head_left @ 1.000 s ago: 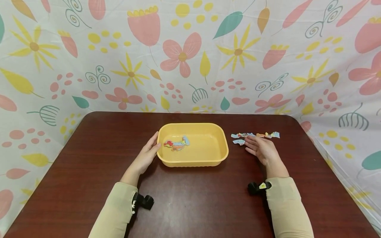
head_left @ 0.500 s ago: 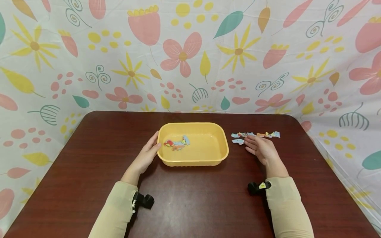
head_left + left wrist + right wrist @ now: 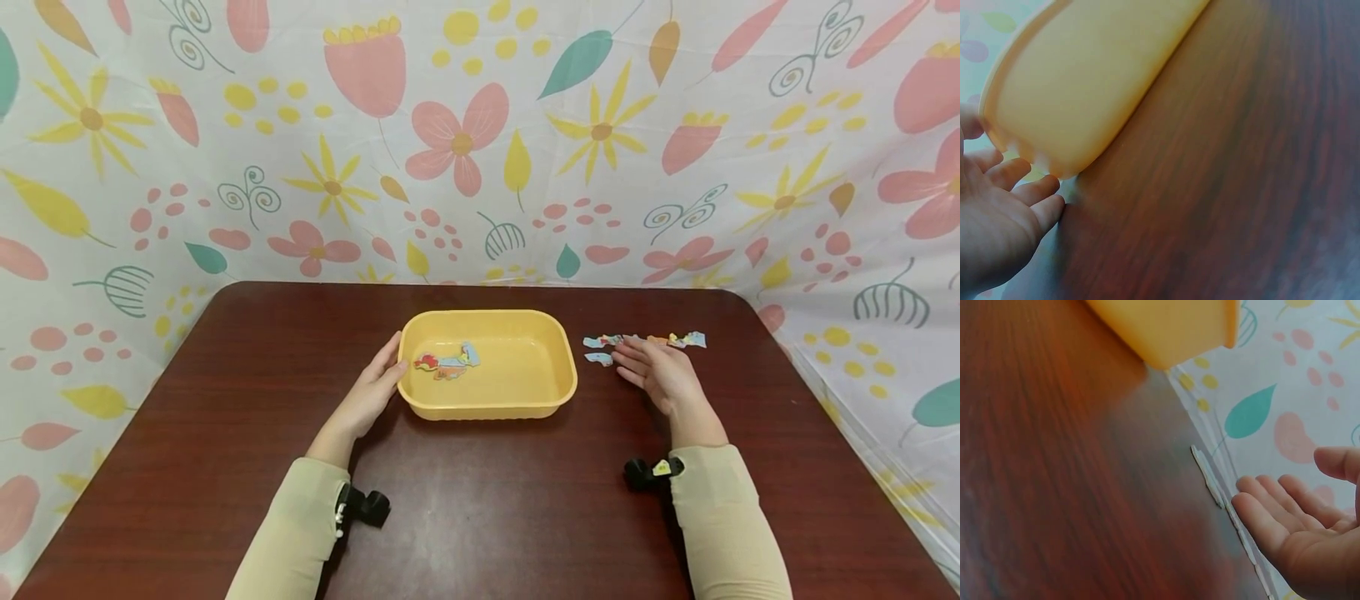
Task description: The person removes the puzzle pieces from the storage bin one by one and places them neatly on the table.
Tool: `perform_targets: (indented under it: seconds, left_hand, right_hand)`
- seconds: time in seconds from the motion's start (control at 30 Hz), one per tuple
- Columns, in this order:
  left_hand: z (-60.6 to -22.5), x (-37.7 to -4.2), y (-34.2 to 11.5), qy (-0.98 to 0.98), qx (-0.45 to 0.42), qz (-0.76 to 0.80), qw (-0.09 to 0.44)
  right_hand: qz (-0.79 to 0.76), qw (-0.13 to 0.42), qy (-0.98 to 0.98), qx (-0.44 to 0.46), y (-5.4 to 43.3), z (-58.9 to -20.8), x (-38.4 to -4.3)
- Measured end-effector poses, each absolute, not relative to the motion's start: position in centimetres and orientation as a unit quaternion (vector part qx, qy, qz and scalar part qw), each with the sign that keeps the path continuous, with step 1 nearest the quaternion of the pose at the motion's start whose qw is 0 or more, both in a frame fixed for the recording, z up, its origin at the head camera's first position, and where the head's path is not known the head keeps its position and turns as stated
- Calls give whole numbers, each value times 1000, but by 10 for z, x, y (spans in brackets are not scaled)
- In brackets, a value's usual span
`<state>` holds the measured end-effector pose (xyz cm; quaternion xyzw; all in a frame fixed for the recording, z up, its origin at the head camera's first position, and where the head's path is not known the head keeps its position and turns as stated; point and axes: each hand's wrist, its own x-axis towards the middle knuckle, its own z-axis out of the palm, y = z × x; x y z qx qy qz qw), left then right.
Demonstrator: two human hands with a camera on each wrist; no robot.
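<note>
My left hand (image 3: 367, 394) holds the left end of a yellow plastic tub (image 3: 517, 385), thumb over the rim and fingers against the outside wall. In the left wrist view those fingertips (image 3: 1050, 187) touch the tub's side. Several printed puzzle pieces (image 3: 453, 362) lie inside, at the tub's left. To the right of the tub, my right hand (image 3: 660, 377) has fingers extended beside a small light-blue puzzle piece (image 3: 598, 358). Behind it runs a row of joined-looking pieces (image 3: 686, 340), partly hidden by the fingers. From the right wrist, the pieces (image 3: 1207, 476) appear edge-on, flat on the table.
The dark brown wooden table (image 3: 495, 508) has rounded far corners. A floral curtain (image 3: 480, 208) hangs behind and along both sides. Black wrist cameras (image 3: 367, 507) are strapped over the beige sleeves (image 3: 727, 525).
The small blue puzzle piece has slid slightly left, and my right fingertips have shifted left with it. My left hand and the tub stay in place.
</note>
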<state>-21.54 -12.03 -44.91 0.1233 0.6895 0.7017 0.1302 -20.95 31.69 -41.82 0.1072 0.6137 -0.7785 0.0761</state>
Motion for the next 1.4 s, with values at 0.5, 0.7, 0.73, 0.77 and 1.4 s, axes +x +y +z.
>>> perform_targets:
  seconds: [0.5,0.7,0.73,0.77,1.4]
  left_hand:
    - [-452,-217,-120,684,128,707,125]
    - [-451,-216,-120,684,129,708,122]
    - [-450,-216,-120,684,130,708,122]
    - [-450,-216,-120,683,129,708,122]
    - [-452,-217,-120,690,131,701,123]
  right_hand:
    - [-762,71,640,65,304,-408,-215]
    - [-753,62,653,60,296,-399,-216]
    - [-752,61,654,59,294,-397,-216]
    - [-752,60,654,55,293,-396,-217]
    - [-719,71,691,22,254,-366,-224]
